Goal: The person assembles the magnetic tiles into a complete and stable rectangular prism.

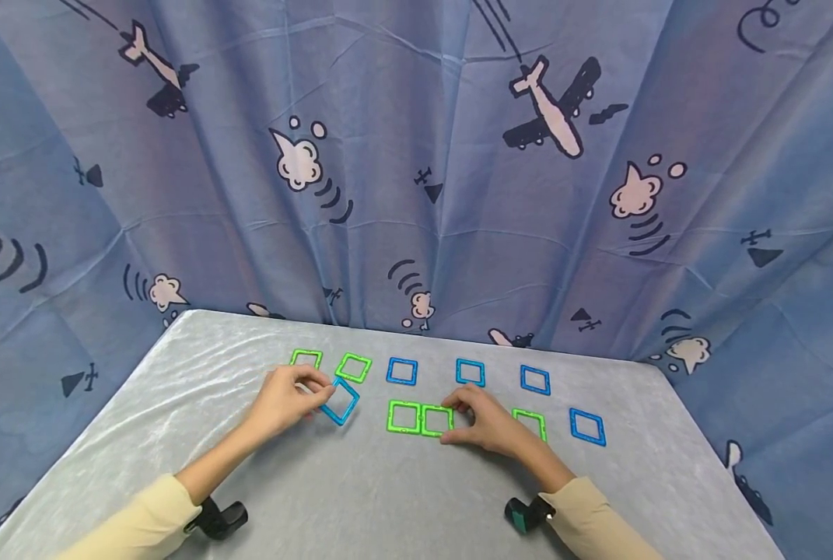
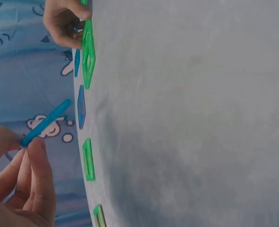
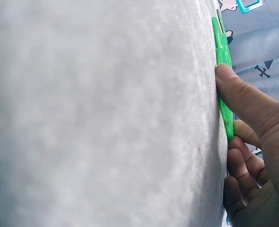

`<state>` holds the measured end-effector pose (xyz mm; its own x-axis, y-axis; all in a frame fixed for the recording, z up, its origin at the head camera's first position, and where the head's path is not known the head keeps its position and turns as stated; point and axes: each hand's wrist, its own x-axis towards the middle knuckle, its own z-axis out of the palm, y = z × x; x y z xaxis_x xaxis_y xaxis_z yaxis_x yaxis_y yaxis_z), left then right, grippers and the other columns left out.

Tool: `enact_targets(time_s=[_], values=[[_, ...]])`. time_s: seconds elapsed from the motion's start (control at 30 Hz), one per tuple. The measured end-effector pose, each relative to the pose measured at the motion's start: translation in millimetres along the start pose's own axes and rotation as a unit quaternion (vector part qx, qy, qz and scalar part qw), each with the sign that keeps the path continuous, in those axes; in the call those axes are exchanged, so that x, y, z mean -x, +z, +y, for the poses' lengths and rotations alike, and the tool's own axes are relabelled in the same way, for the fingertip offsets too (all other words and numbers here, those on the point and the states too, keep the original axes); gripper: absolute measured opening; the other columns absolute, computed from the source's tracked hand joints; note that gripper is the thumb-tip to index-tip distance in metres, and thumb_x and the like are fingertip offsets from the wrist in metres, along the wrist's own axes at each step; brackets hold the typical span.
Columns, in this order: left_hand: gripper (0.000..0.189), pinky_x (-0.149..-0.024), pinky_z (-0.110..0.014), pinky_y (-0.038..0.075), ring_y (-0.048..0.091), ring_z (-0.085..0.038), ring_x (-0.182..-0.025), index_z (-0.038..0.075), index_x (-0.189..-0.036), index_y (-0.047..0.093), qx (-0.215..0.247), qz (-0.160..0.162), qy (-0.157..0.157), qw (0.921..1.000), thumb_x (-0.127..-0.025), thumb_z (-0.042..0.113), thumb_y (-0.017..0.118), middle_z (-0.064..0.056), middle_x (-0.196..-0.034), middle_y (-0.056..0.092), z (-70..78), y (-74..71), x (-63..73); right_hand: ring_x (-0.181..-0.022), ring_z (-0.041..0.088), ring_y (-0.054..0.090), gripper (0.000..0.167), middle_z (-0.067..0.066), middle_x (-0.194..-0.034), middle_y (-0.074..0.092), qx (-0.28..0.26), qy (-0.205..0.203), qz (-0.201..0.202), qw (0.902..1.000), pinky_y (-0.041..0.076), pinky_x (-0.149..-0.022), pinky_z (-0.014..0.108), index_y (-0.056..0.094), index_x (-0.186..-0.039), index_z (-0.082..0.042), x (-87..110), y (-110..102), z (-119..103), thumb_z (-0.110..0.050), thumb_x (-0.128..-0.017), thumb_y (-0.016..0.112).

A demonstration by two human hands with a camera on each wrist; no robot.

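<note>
My left hand (image 1: pixel 286 397) pinches a blue square magnetic tile (image 1: pixel 350 412) between thumb and fingers. In the left wrist view this blue tile (image 2: pixel 47 122) is seen edge-on, tilted and raised off the table. My right hand (image 1: pixel 486 424) grips a green square magnetic tile (image 1: pixel 435 435) by its right side, thumb at the near corner and fingers at the far one. A second green tile (image 1: pixel 404 431) lies flat against its left edge. From the right wrist, the gripped green tile (image 3: pixel 225 106) appears low along the tabletop.
Behind the hands lie two green tiles, one (image 1: pixel 349 379) fully visible, one (image 1: pixel 306 352) partly covered by my left hand, and three blue tiles (image 1: pixel 403 359). Beyond my right wrist are a green tile (image 1: pixel 528 413) and a blue tile (image 1: pixel 587 413). A patterned curtain (image 1: pixel 388 155) hangs behind the table.
</note>
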<state>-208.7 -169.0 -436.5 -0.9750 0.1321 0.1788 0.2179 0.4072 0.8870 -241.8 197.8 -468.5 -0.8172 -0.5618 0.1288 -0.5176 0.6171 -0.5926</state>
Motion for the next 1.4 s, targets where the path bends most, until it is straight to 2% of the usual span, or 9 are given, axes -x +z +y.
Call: enact_targets(time_s=[0.17, 0.4, 0.8, 1.1, 1.4], values=[[0.005, -0.051, -0.032, 0.055, 0.068, -0.028, -0.056, 0.007, -0.087, 0.075, -0.020, 0.007, 0.008, 0.9997, -0.088, 0.008, 0.079, 0.002, -0.074, 0.069, 1.7, 10.5, -4.2, -0.096, 0.019, 0.055, 0.048, 0.000, -0.107, 0.059, -0.003, 0.001, -0.004, 1.0000, 0.048, -0.085, 0.039, 0.070, -0.114, -0.008, -0.3, -1.1, 0.5, -0.031, -0.078, 0.091], [0.005, -0.048, -0.029, 0.049, 0.064, -0.019, -0.050, 0.008, -0.084, 0.075, -0.053, 0.035, 0.013, 0.9979, -0.084, 0.007, 0.080, 0.007, -0.068, 0.068, 3.3, 23.2, -7.9, -0.096, 0.018, 0.055, 0.048, -0.002, -0.108, 0.059, -0.003, 0.007, -0.011, 0.9999, 0.048, -0.086, 0.038, 0.070, -0.115, -0.009, -0.5, 0.1, 0.6, -0.032, -0.078, 0.091], [0.009, -0.046, -0.029, 0.048, 0.061, -0.012, -0.048, 0.010, -0.081, 0.073, -0.061, 0.048, 0.000, 0.9970, -0.086, 0.009, 0.080, 0.007, -0.066, 0.065, 4.3, 45.0, -12.1, -0.097, 0.019, 0.055, 0.049, -0.002, -0.108, 0.059, -0.003, 0.004, -0.009, 1.0000, 0.048, -0.086, 0.039, 0.070, -0.115, -0.009, -1.0, 0.3, 0.9, -0.034, -0.078, 0.090], [0.012, -0.045, -0.030, 0.049, 0.060, -0.012, -0.046, 0.011, -0.077, 0.072, -0.052, 0.058, 0.013, 0.9969, -0.084, 0.007, 0.081, 0.007, -0.065, 0.064, 1.2, 56.9, -15.7, -0.095, 0.020, 0.056, 0.049, 0.000, -0.107, 0.060, -0.003, -0.017, -0.001, 0.9999, 0.049, -0.084, 0.039, 0.070, -0.114, -0.007, -0.5, 1.0, 2.2, -0.033, -0.078, 0.091], [0.012, -0.046, -0.030, 0.050, 0.059, -0.011, -0.047, 0.011, -0.077, 0.071, -0.051, 0.057, 0.021, 0.9968, -0.085, 0.008, 0.081, 0.008, -0.064, 0.063, 2.3, 64.8, -18.6, -0.096, 0.018, 0.056, 0.049, -0.003, -0.107, 0.060, 0.003, -0.007, -0.005, 1.0000, 0.049, -0.085, 0.038, 0.070, -0.115, -0.009, -0.5, -0.6, 2.4, -0.033, -0.078, 0.091]])
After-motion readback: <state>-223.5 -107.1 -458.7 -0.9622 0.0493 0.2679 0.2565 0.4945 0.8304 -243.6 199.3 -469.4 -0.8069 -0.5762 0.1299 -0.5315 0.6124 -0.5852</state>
